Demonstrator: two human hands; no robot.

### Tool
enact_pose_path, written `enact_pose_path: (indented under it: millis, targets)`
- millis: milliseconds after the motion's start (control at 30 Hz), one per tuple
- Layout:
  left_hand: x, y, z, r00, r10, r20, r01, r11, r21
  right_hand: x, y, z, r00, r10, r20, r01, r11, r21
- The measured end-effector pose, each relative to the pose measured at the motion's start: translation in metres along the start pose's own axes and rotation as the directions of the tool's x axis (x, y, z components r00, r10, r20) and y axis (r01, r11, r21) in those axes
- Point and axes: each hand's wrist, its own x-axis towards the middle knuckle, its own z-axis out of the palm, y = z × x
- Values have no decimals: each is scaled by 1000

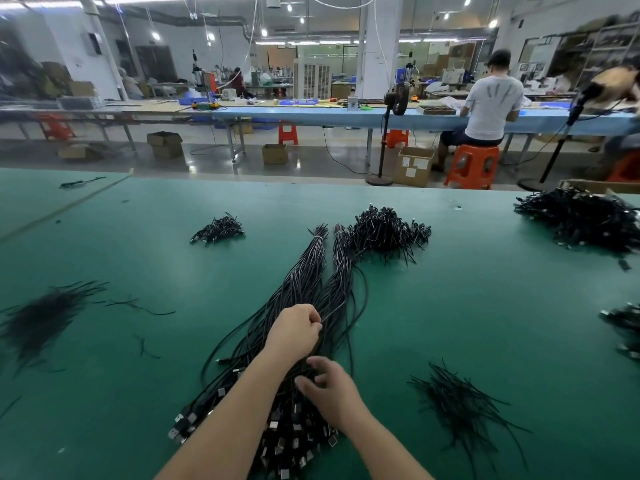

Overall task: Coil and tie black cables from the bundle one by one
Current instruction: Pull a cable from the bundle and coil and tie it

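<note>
A long bundle of black cables (311,271) lies along the middle of the green table (467,306), its metal plug ends (291,441) fanned out nearest me. My left hand (294,332) sits on the bundle's middle, fingers curled, pinching a cable strand. My right hand (329,389) is lower on the bundle near the plug ends, fingers bent among the cables; whether they hold one is unclear.
Heaps of coiled, tied cables lie at the far centre (384,233), far left (218,228) and far right (581,220). Loose black ties lie in piles at right (460,407) and left (38,317). Beyond the table edge, people sit at other benches.
</note>
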Motion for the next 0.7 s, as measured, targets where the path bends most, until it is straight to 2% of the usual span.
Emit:
enact_pose_path:
  millis: [67, 133, 200, 233, 333, 400, 500, 567, 633, 700]
  targets:
    - [-1, 3, 0, 996, -56, 70, 72, 963, -260, -5, 2, 6, 998, -62, 28, 60, 996, 72]
    - [-3, 7, -1, 977, -112, 179, 194, 812, -551, -8, 0, 7, 985, -170, -40, 174, 973, 152]
    - [-4, 9, 0, 965, -129, 226, 255, 651, -715, -13, -8, 5, 967, -238, -96, 253, 943, 214]
    - [-3, 10, 0, 965, -133, 225, 260, 595, -761, -17, -13, 3, 971, -220, -94, 238, 930, 281]
    - [0, 9, -1, 968, -148, 201, 248, 490, -836, -21, -25, -4, 993, -121, 13, 94, 829, 551]
    - [2, 8, -1, 974, -116, 197, 228, 455, -861, -25, -31, -7, 993, -97, 69, 29, 760, 649]
    - [4, 9, 0, 983, -52, 174, 175, 528, -831, -28, -35, -13, 996, -80, -28, 80, 765, 639]
    - [5, 11, -1, 986, -66, 155, 165, 551, -818, -29, -39, -18, 992, -95, -80, 124, 782, 611]
    - [5, 13, 2, 983, -126, 136, 182, 522, -833, -31, -43, -23, 983, -137, -120, 179, 854, 489]
    - [2, 18, 6, 978, -162, 133, 195, 478, -856, -32, -43, -25, 972, -166, -169, 226, 865, 448]
